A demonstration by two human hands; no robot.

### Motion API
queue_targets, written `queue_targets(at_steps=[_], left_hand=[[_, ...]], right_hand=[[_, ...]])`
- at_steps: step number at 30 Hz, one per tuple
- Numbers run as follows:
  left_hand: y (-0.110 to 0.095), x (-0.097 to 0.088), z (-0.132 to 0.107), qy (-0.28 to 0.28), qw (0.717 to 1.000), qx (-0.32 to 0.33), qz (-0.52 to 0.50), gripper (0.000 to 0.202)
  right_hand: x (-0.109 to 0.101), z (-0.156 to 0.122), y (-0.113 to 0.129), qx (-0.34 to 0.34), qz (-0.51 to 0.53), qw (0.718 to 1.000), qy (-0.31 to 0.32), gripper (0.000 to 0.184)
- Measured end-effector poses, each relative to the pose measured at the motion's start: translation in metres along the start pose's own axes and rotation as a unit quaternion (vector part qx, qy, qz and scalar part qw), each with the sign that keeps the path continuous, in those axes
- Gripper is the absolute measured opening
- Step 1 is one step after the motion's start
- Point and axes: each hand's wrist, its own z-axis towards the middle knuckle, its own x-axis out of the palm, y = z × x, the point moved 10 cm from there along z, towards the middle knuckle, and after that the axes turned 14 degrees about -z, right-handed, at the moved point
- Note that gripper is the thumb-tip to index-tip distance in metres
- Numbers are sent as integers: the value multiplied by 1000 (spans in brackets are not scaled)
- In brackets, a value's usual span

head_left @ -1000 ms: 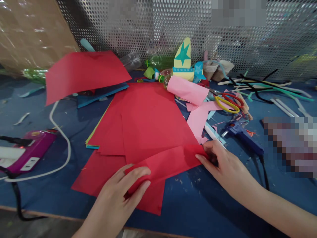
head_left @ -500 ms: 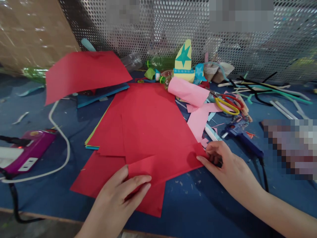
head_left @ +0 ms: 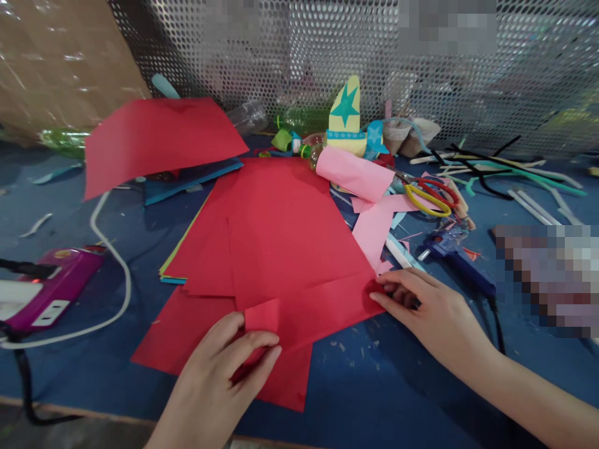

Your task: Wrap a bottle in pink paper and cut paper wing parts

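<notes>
A large sheet of red paper (head_left: 290, 237) lies in front of me, its near edge turned up in a long fold. My left hand (head_left: 234, 362) pinches the near left corner of that fold, where a small flap stands up between the fingers. At the right end of the same fold, my right hand (head_left: 412, 296) grips the edge between thumb and fingers. Other red sheets (head_left: 187, 330) lie beneath and to the left, with yellow and blue paper edges showing under them.
A glue gun (head_left: 461, 262) and scissors (head_left: 428, 196) lie right, beside pink paper scraps (head_left: 374, 231). A pink-wrapped bottle (head_left: 353, 171) and a yellow boat-like craft (head_left: 346, 118) stand behind. Left are a curved red sheet (head_left: 159, 137) and a purple power strip (head_left: 56, 280) with a white cable.
The folded strip along the near edge lies more distinctly over the sheet, and the flap by my left hand has shifted slightly. Both hands keep nearly the same places.
</notes>
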Motion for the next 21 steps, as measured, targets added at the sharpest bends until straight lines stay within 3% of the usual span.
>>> queue_targets(at_steps=[12,21], left_hand=[[5,0,-1,18,999,-22,-27,18],[-12,-6,3,-7,998,53,17,17]], right_hand=[[-2,1,9,-46,-9,999,-12,24],[-4,0,13,-53,-20,998,-8,26]])
